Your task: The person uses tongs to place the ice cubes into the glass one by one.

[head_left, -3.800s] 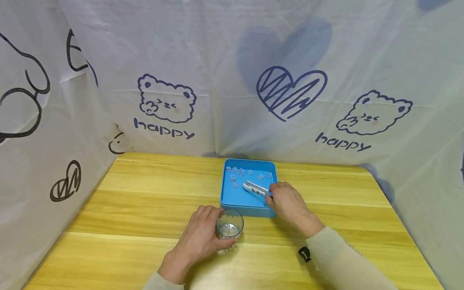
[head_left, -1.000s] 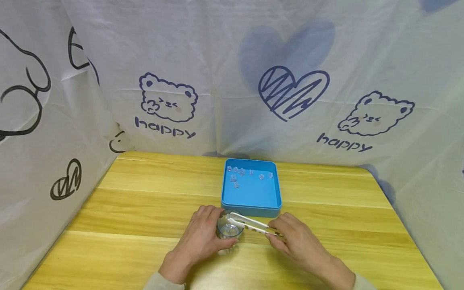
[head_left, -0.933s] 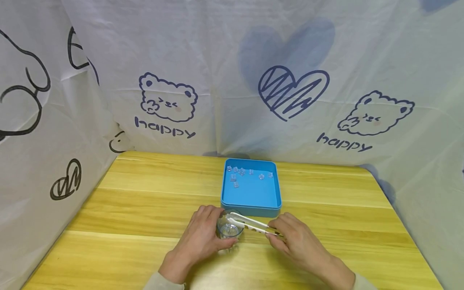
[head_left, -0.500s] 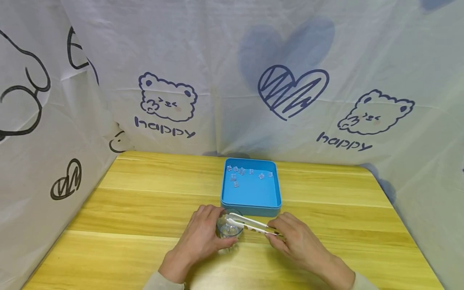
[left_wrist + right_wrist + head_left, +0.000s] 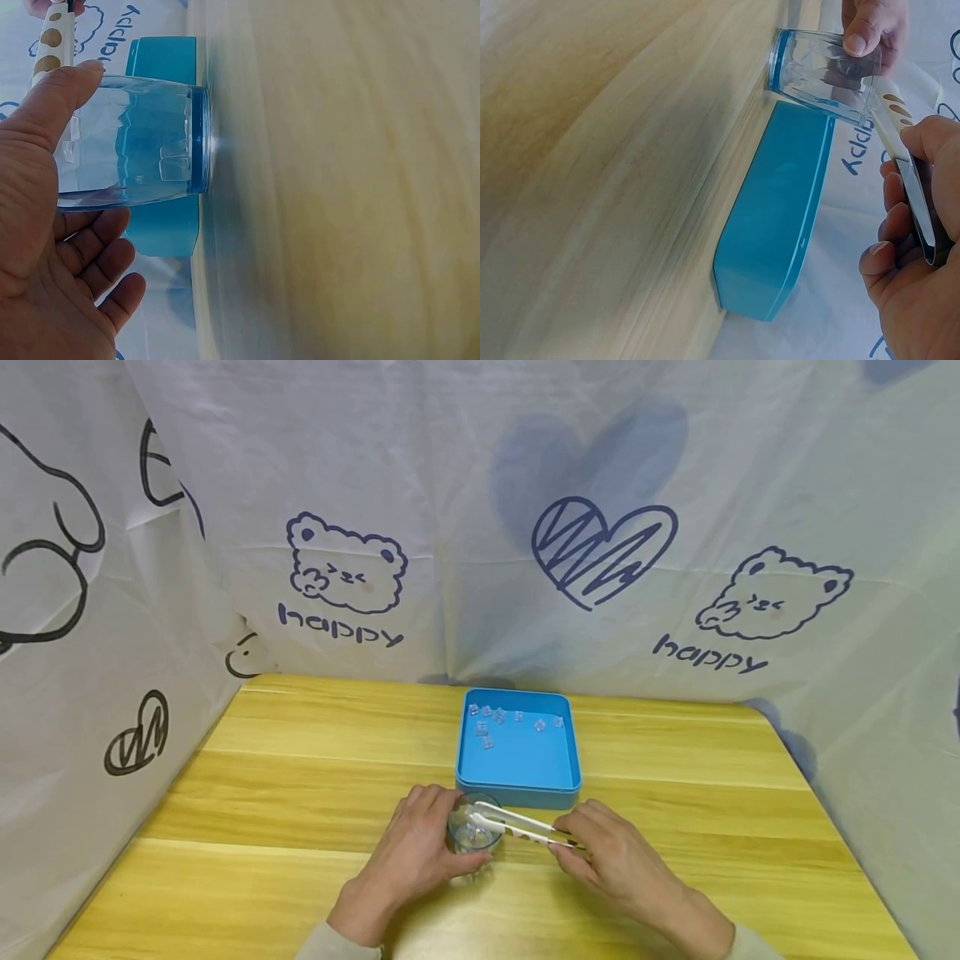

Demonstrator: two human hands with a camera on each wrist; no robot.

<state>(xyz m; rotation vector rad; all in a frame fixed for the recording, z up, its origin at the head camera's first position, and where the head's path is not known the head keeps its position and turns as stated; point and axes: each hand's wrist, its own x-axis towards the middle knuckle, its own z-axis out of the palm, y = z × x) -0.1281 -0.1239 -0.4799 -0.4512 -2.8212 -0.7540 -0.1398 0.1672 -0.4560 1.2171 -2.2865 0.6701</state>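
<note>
My left hand (image 5: 412, 843) grips a clear drinking glass (image 5: 150, 146) that stands upright on the table, thumb and fingers on either side of it. A transparent block-like shape (image 5: 175, 161) shows low inside the glass in the left wrist view. My right hand (image 5: 618, 860) holds white tongs (image 5: 517, 832) with gold spots and a metal handle end. The tongs' tips dip into the mouth of the glass, slightly apart. Beyond the glass is a blue tray (image 5: 517, 795) with several small clear cubes (image 5: 499, 716) in its far part.
The tray's near wall stands just behind the glass. A light wood table (image 5: 300, 777) extends to both sides. White cloth (image 5: 465, 527) printed with bears and hearts hangs behind the table and along its left and right.
Since the earliest frame, my right hand has brought the tongs from over the tray to the near side, tips into the glass. Over the last second both hands stay nearly still.
</note>
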